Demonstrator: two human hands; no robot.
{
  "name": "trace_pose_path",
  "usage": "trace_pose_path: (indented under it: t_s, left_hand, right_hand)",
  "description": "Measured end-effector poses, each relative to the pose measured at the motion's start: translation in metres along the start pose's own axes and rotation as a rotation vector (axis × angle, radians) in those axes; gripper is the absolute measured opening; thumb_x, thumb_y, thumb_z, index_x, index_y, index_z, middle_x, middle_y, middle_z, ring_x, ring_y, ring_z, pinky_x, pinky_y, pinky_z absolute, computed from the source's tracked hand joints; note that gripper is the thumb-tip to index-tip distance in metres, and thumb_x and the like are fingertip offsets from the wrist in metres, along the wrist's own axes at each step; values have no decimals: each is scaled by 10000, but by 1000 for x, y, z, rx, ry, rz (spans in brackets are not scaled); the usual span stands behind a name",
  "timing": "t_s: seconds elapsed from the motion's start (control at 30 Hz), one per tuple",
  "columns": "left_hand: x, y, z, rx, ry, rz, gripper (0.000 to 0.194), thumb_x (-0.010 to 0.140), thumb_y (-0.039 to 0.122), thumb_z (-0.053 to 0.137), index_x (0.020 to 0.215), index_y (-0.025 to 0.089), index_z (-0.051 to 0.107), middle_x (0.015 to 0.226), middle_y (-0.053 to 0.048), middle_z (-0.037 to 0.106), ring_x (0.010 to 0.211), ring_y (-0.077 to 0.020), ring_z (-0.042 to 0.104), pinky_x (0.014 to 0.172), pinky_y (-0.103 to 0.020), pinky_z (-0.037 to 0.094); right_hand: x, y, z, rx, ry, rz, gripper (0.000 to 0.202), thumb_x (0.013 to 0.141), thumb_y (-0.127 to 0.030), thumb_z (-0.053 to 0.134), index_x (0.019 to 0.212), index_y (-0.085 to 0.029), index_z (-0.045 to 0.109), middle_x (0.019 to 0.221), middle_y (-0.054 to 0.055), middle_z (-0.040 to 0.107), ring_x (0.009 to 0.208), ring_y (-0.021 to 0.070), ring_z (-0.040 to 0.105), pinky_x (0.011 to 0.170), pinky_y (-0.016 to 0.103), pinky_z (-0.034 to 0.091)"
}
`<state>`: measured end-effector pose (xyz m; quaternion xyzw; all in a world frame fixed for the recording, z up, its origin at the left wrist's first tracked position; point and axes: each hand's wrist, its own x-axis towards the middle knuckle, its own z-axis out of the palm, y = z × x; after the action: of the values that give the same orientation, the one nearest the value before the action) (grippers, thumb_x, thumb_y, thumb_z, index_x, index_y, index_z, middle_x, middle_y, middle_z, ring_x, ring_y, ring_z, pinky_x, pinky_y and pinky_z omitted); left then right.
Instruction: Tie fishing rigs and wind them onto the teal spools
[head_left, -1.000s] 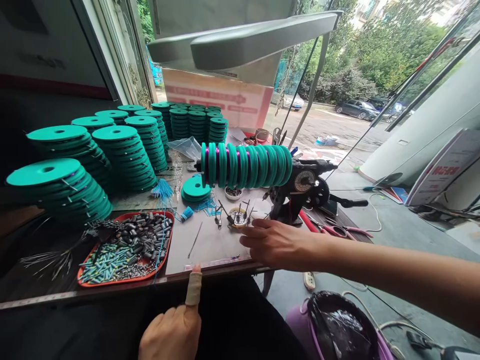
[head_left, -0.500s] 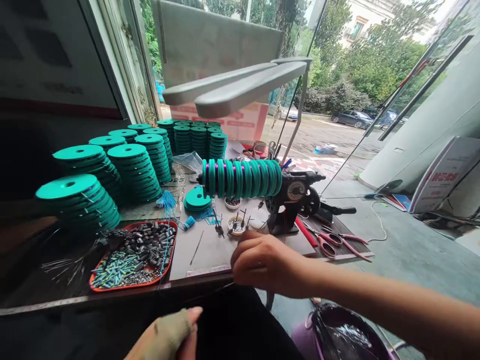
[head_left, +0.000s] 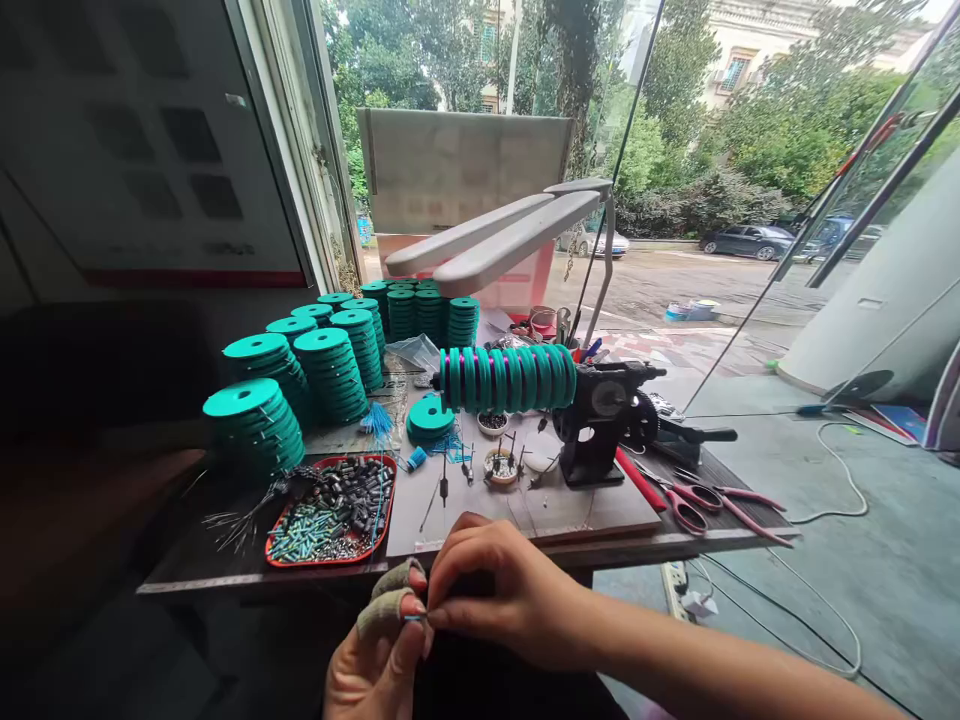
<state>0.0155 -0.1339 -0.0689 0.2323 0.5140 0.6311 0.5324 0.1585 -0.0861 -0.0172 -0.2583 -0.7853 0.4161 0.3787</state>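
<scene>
My left hand (head_left: 375,655), with fabric covers on two fingers, pinches a small light-blue tube (head_left: 412,618) below the table's front edge. My right hand (head_left: 517,590) meets it there, thumb and fingertips closed at the tube's right end. Whatever sits between the right fingertips is too small to make out. Just beyond the hands, several dark fishing-rig pieces with thin stems lie on the board around a small dish of white beads (head_left: 495,478). Left of them, a red tray (head_left: 324,564) holds similar blue tubes, black weights and small metal parts.
Stacks of green spools (head_left: 322,385) fill the table's left and back. A black hand-cranked winder (head_left: 596,430) carries a row of green spools (head_left: 510,380). Red-handled scissors (head_left: 690,508) and pliers (head_left: 754,515) lie at right. A white lamp (head_left: 517,245) overhangs the table.
My left hand has risen and now shows the blue tube in its fingertips. My right hand has come away from the board, down and left, to meet it. The view has tilted up.
</scene>
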Motion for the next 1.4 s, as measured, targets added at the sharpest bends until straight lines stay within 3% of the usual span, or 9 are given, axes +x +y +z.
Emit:
trace_pose_path:
  t_s: [0.17, 0.37, 0.5, 1.0, 1.3, 1.4]
  left_hand:
    - [3, -3, 5, -84, -29, -11, 281, 376, 366, 831, 563, 203, 698, 798, -25, 703, 818, -214, 627, 653, -224, 517]
    - [-2, 0, 10, -62, -81, -137, 316, 470, 377, 800, 706, 185, 713, 619, -2, 649, 549, -107, 545, 545, -199, 484]
    - [-1, -2, 10, -79, -65, -154, 312, 454, 355, 812, 692, 182, 708, 626, -7, 666, 549, -105, 558, 541, -189, 485]
    - [0, -1, 11, -130, 10, -182, 347, 359, 312, 846, 641, 178, 696, 657, -19, 702, 596, -123, 593, 562, -194, 505]
    - [-4, 12, 8, -89, -249, -206, 163, 549, 250, 763, 554, 161, 627, 547, 16, 603, 574, -114, 522, 570, -222, 477]
    - [-4, 15, 6, -64, -279, -211, 158, 552, 238, 757, 533, 153, 625, 521, 12, 591, 560, -112, 518, 557, -214, 466]
  right_hand:
    - [2, -2, -2, -44, -28, 34, 46, 724, -151, 658, 688, -123, 660, 683, 29, 649, 696, 121, 561, 685, 217, 423]
    - [4, -3, -6, -317, -97, -47, 90, 764, -184, 625, 685, -145, 643, 662, 14, 632, 687, 118, 529, 710, 234, 412]
    - [6, -4, -7, -452, -135, -56, 43, 754, -151, 628, 714, -158, 642, 661, 10, 621, 659, 113, 517, 703, 237, 408]
    - [9, -6, -9, -532, -190, -92, 150, 821, -193, 550, 686, -154, 600, 657, 22, 603, 690, 127, 487, 696, 236, 400]
    - [10, -5, -15, -533, -303, -140, 123, 803, -181, 562, 681, -170, 580, 706, 2, 595, 751, 132, 480, 723, 243, 372]
    - [10, -4, -15, -561, -321, -170, 102, 791, -173, 568, 689, -172, 577, 707, -6, 585, 757, 131, 469, 709, 239, 362]
